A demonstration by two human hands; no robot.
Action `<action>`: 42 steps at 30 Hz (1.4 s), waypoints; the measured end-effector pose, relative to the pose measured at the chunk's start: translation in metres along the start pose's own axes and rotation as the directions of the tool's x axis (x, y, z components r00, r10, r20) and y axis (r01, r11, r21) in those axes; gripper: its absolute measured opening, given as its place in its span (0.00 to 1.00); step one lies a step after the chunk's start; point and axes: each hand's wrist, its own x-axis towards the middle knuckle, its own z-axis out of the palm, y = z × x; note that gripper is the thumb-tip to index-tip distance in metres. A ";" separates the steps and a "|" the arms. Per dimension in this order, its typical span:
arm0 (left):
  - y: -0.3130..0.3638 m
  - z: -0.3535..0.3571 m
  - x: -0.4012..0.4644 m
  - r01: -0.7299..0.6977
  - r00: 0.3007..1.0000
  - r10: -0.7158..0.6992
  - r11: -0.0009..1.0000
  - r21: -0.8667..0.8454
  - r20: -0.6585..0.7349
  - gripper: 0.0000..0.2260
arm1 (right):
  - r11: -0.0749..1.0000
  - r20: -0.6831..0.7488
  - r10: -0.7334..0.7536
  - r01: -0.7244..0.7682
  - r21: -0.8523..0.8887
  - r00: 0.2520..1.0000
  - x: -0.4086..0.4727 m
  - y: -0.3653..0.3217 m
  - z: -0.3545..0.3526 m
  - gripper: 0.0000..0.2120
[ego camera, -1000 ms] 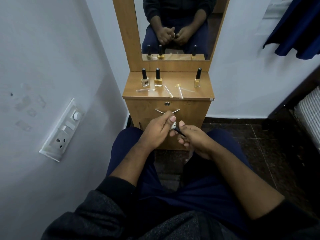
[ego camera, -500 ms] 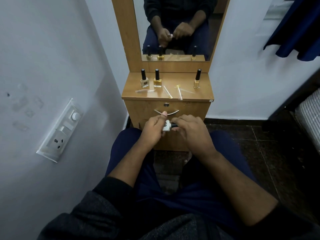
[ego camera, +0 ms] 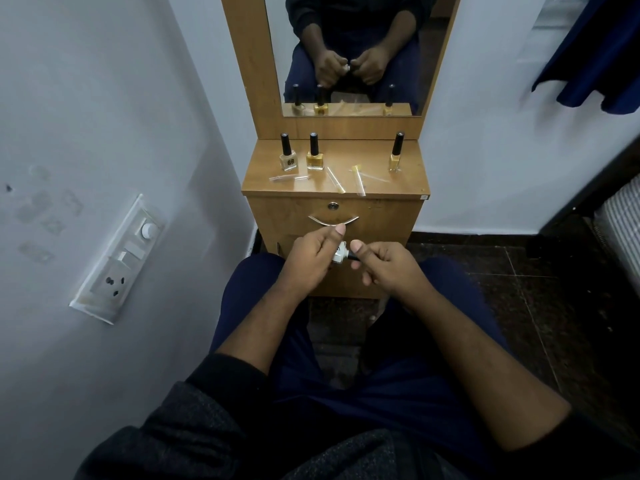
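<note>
Left hand (ego camera: 306,263) grips bottle (ego camera: 339,255), right hand (ego camera: 384,268) — cap (ego camera: 354,257).

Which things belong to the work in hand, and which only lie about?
In use: white nail polish bottle, held by left hand; its black cap, pinched by right hand.
Lying about: three capped polish bottles and clear plastic tubes on the dresser top.

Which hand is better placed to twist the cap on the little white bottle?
Right, probably. The right hand pinches the black cap, while the left hand grips the white bottle and can steady it.
</note>
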 end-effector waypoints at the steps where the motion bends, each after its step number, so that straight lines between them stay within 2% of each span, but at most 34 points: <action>1: 0.001 0.000 0.000 0.009 1.000 -0.009 1.000 -0.013 0.003 0.22 | 1.000 -0.022 -0.028 0.027 -0.011 0.999 0.000 0.000 0.000 0.22; 6: 0.006 0.001 0.003 0.130 0.991 -0.131 0.984 -0.119 0.000 0.22 | 0.972 -0.117 -0.225 0.214 -0.098 0.967 0.000 0.001 0.000 0.03; 13: 0.014 0.002 0.003 0.291 0.956 -0.291 0.909 -0.300 0.045 0.22 | 0.916 -0.193 -0.399 0.378 -0.133 0.897 0.002 -0.001 -0.002 0.10; 16: 0.014 -0.003 0.005 0.462 0.881 -0.458 0.781 -0.421 0.117 0.20 | 0.886 -0.223 -0.463 0.439 -0.149 0.858 0.003 -0.001 -0.005 0.11; 18: 0.012 -0.006 0.007 0.503 0.848 -0.517 0.711 -0.491 0.120 0.20 | 0.901 -0.251 -0.434 0.414 -0.132 0.865 0.005 0.001 -0.007 0.11; 23: 0.014 -0.006 0.007 0.400 0.894 -0.446 0.741 -0.539 0.049 0.23 | 0.962 -0.346 -0.258 0.271 -0.009 0.902 0.006 0.004 -0.009 0.07; 29: 0.012 -0.004 0.009 0.266 0.947 -0.318 0.720 -0.641 0.035 0.26 | 0.949 -0.382 -0.113 0.213 0.233 0.917 0.010 0.006 -0.009 0.04; 33: 0.013 -0.002 0.012 0.173 0.972 -0.234 0.710 -0.683 0.002 0.26 | 0.914 -0.388 -0.067 0.212 0.345 0.919 0.012 0.003 -0.010 0.06; 38: 0.015 0.002 0.016 0.119 0.984 -0.178 0.672 -0.731 -0.004 0.20 | 0.874 -0.408 -0.032 0.224 0.432 0.912 0.016 -0.001 -0.013 0.08; 42: 0.013 0.010 0.020 0.063 0.988 -0.142 0.756 -0.651 -0.069 0.16 | 0.854 -0.424 -0.016 0.233 0.465 0.905 0.024 0.001 -0.016 0.06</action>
